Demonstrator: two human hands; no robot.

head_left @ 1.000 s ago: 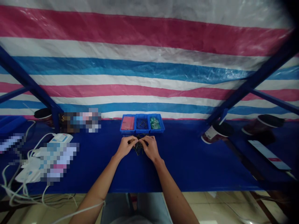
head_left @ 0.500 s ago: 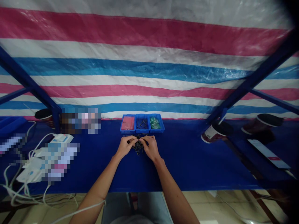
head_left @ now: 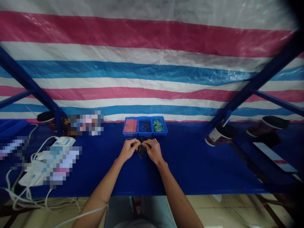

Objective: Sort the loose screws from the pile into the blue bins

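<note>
My left hand [head_left: 129, 149] and my right hand [head_left: 153, 150] meet almost fingertip to fingertip over a small pile of thin, dark, screw-like pieces [head_left: 141, 153]. Thumb and fingers are pinched together on both; whatever sits between the tips is too small to make out. Just beyond the pile, three small blue bins stand side by side. Flat pink-red material fills the left bin [head_left: 130, 125], a few dark thin pieces like those in the pile lie in the middle bin [head_left: 144, 126], and green-and-white small items are in the right bin [head_left: 158, 125].
On the blue table [head_left: 190, 167], a white power strip [head_left: 35, 172] with tangled cables lies at the left. A lidded cup [head_left: 217, 135] stands at the right, with a phone [head_left: 274, 157] beyond it. A striped tarp [head_left: 152, 72] hangs behind, between blue frame bars.
Both hands stay pinched over the pile with only tiny finger movements. The camera view shifts very slightly; the bins stay where they were.
</note>
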